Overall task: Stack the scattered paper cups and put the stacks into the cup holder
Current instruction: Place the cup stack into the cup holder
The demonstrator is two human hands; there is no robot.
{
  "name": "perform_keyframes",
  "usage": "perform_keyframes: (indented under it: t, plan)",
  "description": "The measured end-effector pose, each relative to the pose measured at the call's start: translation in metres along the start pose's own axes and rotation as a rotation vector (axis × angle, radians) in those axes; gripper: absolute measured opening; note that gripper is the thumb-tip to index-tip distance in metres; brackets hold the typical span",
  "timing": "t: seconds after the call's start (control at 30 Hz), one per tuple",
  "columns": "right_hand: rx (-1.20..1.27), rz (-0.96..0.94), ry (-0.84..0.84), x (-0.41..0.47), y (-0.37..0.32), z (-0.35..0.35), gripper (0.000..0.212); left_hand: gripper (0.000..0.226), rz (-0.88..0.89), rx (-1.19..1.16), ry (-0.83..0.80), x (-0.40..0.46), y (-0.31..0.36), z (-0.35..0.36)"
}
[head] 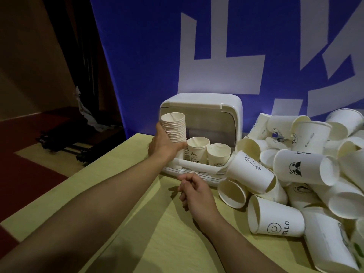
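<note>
Head view: you are at the loading step. Your left hand (164, 143) grips a tall stack of cups (174, 128) low on its side, fingers curled round it, and holds it upright at the left end of the open cup holder (201, 123). Whether the stack's foot already rests on the holder's floor is hidden behind your hand and the front rail. Two shorter stacks stand inside, just right of it: the bear-print stack (197, 149) and the plain stack (218, 154).

Your right hand (194, 191) hovers over the desk (137, 203), near the holder's front, fingers loosely curled and holding nothing.

As I judge it, your next move is to settle the stack straight down in the left slot, keeping it clear of the bear-print stack, then let go. After that, reach right: the loose cup pile (307, 170) lies mostly on its sides, leaning against the holder's right end, with a smiley cup (275, 219) nearest you. Most of the task remains.
</note>
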State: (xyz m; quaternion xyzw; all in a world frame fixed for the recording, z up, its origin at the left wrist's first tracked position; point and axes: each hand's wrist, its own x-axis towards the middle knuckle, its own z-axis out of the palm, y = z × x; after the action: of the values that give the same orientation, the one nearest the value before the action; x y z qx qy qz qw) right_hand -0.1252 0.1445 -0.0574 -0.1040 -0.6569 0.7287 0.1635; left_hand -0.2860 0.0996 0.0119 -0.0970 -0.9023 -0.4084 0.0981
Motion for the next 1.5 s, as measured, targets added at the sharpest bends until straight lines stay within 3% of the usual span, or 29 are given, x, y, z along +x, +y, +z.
perform_keyframes:
  t: [0.1,0.43,0.6,0.9,1.27,1.37,1.5]
  plan:
    - [0.006,-0.005,-0.002,0.001,0.002,0.0,0.022,0.104,-0.001,-0.046,0.034,0.01,0.008,0.002]
    - [-0.032,-0.023,-0.01,0.001,0.004,-0.002,0.022,0.099,0.002,-0.091,-0.031,0.044,0.017,0.024]
    - [-0.03,-0.017,-0.01,0.003,0.005,-0.002,0.022,0.085,-0.045,-0.071,-0.017,0.056,0.016,0.031]
    - [-0.034,-0.034,-0.012,0.006,0.008,-0.002,0.021,0.09,-0.023,-0.064,-0.046,0.053,0.014,0.022]
    - [-0.089,-0.016,0.1,-0.016,-0.008,0.004,0.022,0.042,0.025,-0.547,0.095,-0.059,0.009,-0.067]
    - [-0.088,-0.008,0.105,-0.039,-0.029,0.004,0.022,0.023,0.063,-0.631,0.016,-0.093,0.005,-0.077]
    - [-0.091,-0.152,0.102,-0.098,-0.079,-0.034,0.021,0.013,0.183,-0.623,-0.288,-0.147,0.015,-0.078]
